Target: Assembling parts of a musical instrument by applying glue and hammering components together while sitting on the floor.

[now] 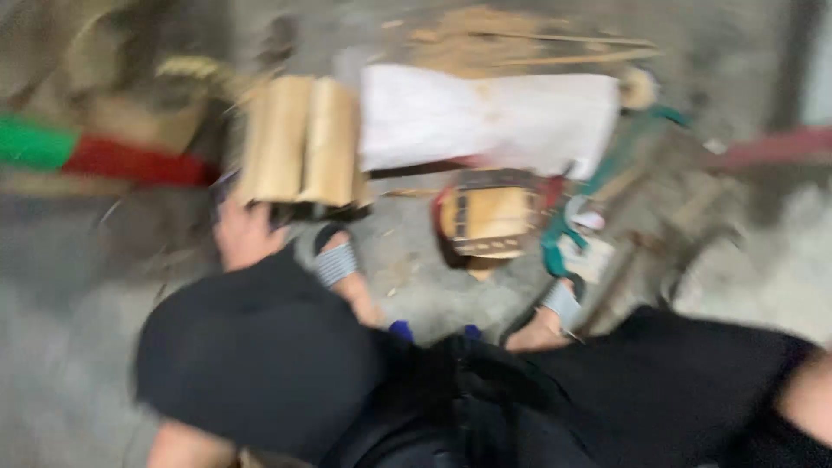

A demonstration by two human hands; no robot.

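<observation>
The whole view is smeared by motion. My left hand is just under the lower left corner of two pale wooden blocks that stand side by side on the concrete floor. The blur hides whether its fingers grip them. My knees in black cloth fill the bottom of the view, and my feet in grey-strapped sandals rest ahead of them. A patch of bare skin shows at the right edge, but I cannot make out my right hand.
A white sheet lies beyond the blocks, with thin sticks behind it. A small wooden box with red trim and a teal tool sit near my right foot. A red and green pole lies at left.
</observation>
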